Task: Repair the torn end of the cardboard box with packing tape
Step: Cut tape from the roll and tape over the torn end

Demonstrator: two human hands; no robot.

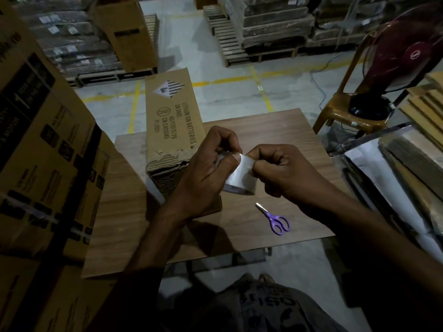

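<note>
Cardboard box (172,121) lies mid-frame on the table (119,212), torn end (167,161) toward us for reach. Our left hand (206,173) curls round the tape roll (239,180), steadying it; our right hand (282,171) pinches its free end, likely to peel a strip.

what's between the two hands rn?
The tape roll: the left hand grips it and the right hand pinches at its outer layer. Shows in the head view.
</note>
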